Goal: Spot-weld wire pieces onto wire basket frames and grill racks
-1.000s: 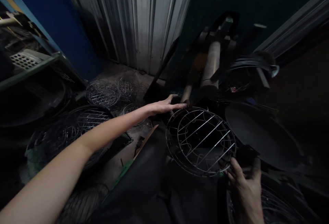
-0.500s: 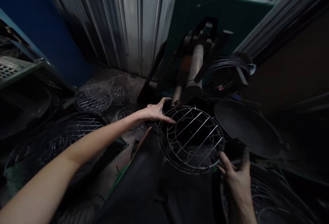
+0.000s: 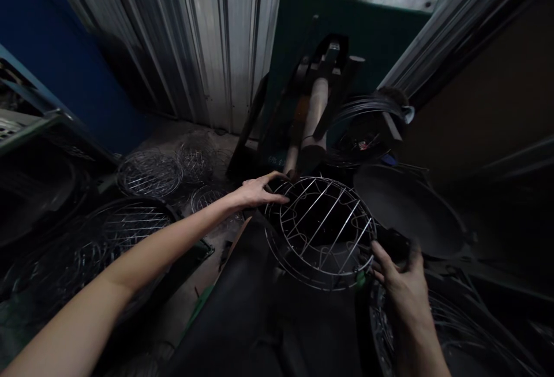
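A round wire grill rack (image 3: 328, 222), with straight parallel bars over a ring of looped wire, is held level in front of the dark cloth over my lap. At its left rim is my left hand (image 3: 256, 192), thumb and forefinger spread apart around the edge. My right hand (image 3: 407, 290) holds the opposite rim with its fingertips, one finger sticking up away from the wire. Just beyond the rack, the tip of a metal rod (image 3: 292, 160) on the machine comes close to the far rim and my left fingers.
A green machine (image 3: 298, 25) with a thick metal arm (image 3: 317, 108) stands ahead. Several wire racks (image 3: 149, 174) lie on the floor at left. A dark round pan-like disc (image 3: 409, 209) is at right, above a tub of wire parts (image 3: 454, 325). Coiled wire (image 3: 367, 108) hangs near the machine.
The view has shifted slightly, moving the machine and floor racks leftward in the picture. Both hands stay at the rack's rim, and the rack's tilt differs only a little.
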`<action>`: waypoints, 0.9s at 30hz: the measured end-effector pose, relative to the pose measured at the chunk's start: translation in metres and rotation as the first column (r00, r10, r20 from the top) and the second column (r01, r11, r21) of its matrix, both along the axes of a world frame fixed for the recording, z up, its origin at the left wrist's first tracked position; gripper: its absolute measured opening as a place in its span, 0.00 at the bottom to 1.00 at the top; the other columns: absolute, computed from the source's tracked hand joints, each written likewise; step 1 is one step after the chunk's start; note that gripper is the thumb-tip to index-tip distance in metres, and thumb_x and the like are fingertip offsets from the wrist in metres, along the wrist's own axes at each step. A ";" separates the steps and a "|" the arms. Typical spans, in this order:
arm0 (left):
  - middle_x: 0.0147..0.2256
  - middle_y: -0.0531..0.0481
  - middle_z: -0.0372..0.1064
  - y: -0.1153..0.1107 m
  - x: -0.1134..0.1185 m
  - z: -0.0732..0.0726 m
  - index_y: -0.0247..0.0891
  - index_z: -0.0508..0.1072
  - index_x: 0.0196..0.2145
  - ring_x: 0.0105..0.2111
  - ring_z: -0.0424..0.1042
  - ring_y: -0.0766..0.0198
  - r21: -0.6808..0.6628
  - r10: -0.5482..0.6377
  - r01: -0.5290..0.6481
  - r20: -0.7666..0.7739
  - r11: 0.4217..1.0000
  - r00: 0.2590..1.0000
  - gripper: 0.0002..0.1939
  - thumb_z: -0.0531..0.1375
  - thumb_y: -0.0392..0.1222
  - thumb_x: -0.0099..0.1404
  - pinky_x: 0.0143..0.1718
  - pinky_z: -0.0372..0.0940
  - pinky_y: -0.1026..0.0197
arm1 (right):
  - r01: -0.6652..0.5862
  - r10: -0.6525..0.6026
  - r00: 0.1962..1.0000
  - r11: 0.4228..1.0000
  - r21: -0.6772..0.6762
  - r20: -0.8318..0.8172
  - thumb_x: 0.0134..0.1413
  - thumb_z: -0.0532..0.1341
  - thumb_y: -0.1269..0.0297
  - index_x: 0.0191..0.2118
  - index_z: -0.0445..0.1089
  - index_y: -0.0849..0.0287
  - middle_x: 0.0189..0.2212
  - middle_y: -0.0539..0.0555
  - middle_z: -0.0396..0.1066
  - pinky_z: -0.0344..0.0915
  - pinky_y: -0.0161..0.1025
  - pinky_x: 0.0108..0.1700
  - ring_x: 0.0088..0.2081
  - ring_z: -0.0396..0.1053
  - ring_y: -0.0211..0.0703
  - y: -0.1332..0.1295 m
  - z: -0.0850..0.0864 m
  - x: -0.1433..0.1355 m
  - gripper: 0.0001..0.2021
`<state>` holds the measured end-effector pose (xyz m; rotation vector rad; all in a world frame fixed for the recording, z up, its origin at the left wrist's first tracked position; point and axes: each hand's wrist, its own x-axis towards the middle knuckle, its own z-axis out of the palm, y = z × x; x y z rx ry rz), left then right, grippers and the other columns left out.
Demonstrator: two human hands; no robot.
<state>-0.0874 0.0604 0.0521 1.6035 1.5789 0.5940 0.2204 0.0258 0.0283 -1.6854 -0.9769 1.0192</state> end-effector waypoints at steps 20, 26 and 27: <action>0.40 0.49 0.67 0.008 -0.002 -0.016 0.48 0.59 0.57 0.40 0.67 0.56 0.065 0.038 -0.047 0.126 0.997 0.991 0.40 0.66 0.57 0.48 0.46 0.61 0.53 | -0.036 0.034 0.995 0.999 -0.012 -0.096 0.32 0.72 0.49 0.67 0.34 0.50 0.40 0.54 0.71 0.72 0.42 0.37 0.31 0.72 0.41 -0.009 -0.024 0.000 0.61; 0.48 0.46 0.65 0.006 -0.005 -0.011 0.47 0.59 0.57 0.43 0.66 0.53 0.083 0.081 -0.090 0.113 0.992 0.990 0.43 0.67 0.57 0.45 0.47 0.60 0.52 | -0.028 0.020 0.991 0.998 -0.062 -0.129 0.33 0.71 0.47 0.67 0.33 0.52 0.38 0.53 0.72 0.71 0.41 0.41 0.36 0.72 0.42 -0.016 -0.034 -0.010 0.60; 0.49 0.46 0.65 0.006 -0.005 -0.011 0.46 0.59 0.57 0.43 0.66 0.53 0.078 0.093 -0.103 0.113 0.992 0.989 0.44 0.67 0.57 0.45 0.47 0.60 0.52 | -0.022 0.014 0.992 0.998 -0.067 -0.124 0.33 0.71 0.47 0.67 0.33 0.52 0.37 0.52 0.72 0.71 0.41 0.40 0.35 0.72 0.43 -0.015 -0.032 -0.010 0.60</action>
